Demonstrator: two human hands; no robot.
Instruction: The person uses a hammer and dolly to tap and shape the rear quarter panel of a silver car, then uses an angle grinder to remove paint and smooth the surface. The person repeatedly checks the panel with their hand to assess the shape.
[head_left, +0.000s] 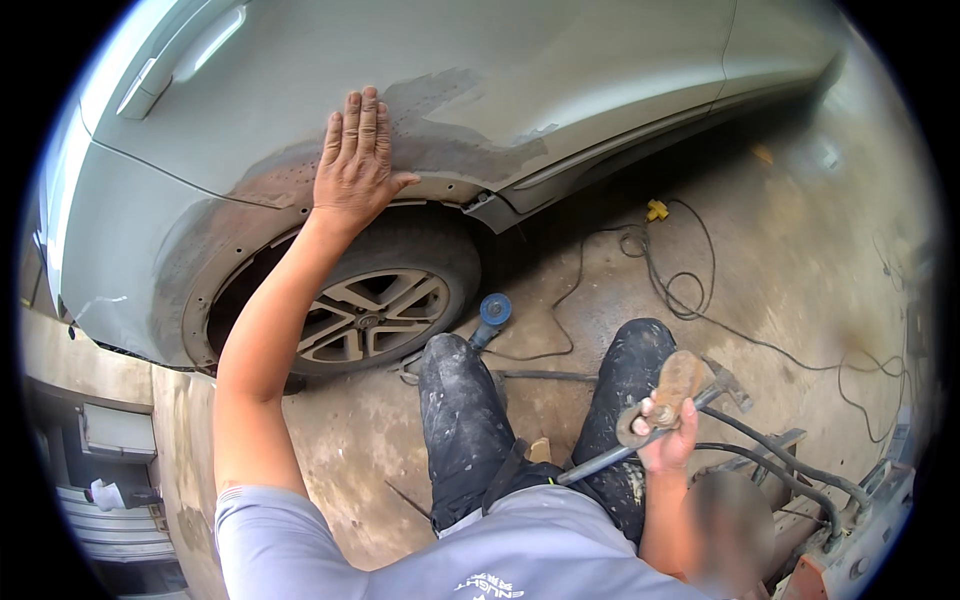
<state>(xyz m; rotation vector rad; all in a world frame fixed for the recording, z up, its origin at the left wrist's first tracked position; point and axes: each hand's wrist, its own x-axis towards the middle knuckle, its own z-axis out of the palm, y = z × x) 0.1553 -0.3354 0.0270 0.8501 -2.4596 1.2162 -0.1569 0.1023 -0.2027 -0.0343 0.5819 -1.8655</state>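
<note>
My left hand (358, 165) lies flat, fingers stretched out, on the bare, sanded patch (440, 150) of a grey-green car's rear side panel, just above the wheel arch. Rust-brown and dull grey areas with small dark marks surround it. The wheel (370, 315) with its light spoked rim sits below my forearm. Over my right thigh, my right hand (670, 445) is closed around a hammer (735, 385), whose handle slants down toward my lap. The same hand also has a worn brown block (680, 375) and a rounded, disc-like piece (630, 425); whether these two are joined I cannot tell.
A blue-topped power tool (494, 310) stands on the floor between the tire and my knees. A dark cord (690, 300) loops across the concrete near a yellow plug (656, 210). Thick black cables (780, 455) run to a machine (860, 540) at lower right.
</note>
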